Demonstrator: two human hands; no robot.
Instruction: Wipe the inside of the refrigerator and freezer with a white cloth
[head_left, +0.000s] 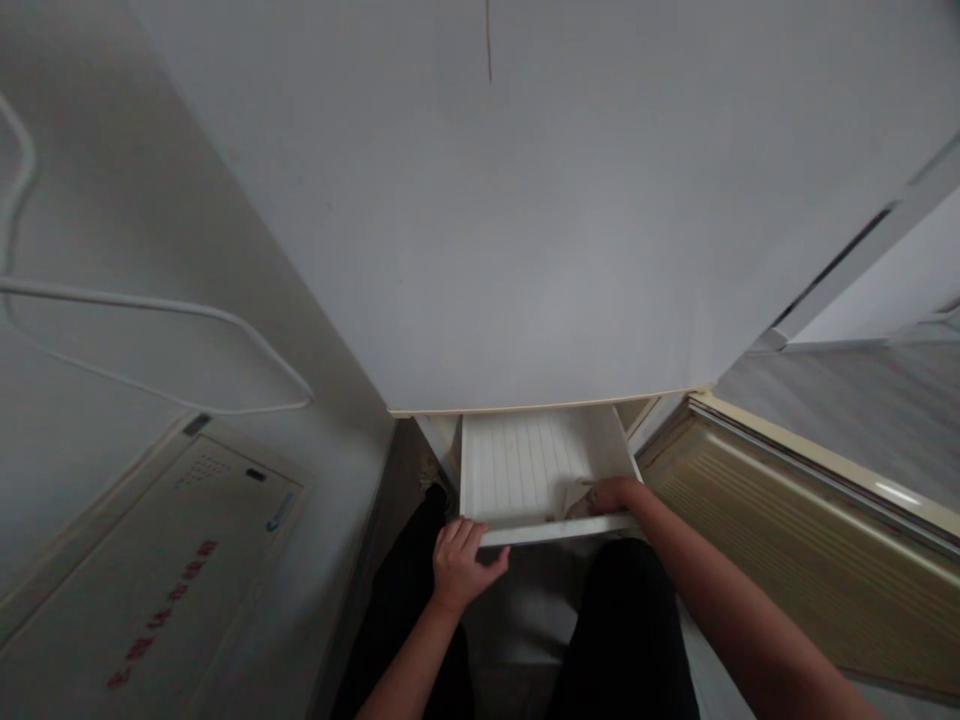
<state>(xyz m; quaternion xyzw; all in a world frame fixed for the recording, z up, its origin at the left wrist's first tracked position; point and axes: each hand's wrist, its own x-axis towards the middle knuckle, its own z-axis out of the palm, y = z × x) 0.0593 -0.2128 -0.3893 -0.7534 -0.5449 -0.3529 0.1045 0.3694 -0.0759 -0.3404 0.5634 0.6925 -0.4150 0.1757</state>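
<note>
A white freezer drawer (525, 450) with a ribbed floor sticks out from under the tall white refrigerator front (555, 210). My left hand (461, 565) grips the drawer's front left corner, fingers over the rim and thumb along the outside. Inside the drawer, near its front right, my right hand (611, 494) is closed on a pale, crumpled cloth (577, 498) that touches the drawer. The fingers of that hand are partly hidden. A small brownish bit lies on the drawer floor just left of the cloth.
To the right, the lower refrigerator door (795, 540) stands open with its yellowed inner panel showing. A wall box (150, 560) with red lettering is at left, below a looping white cable (150, 298). My dark-trousered knees (630, 620) are close under the drawer.
</note>
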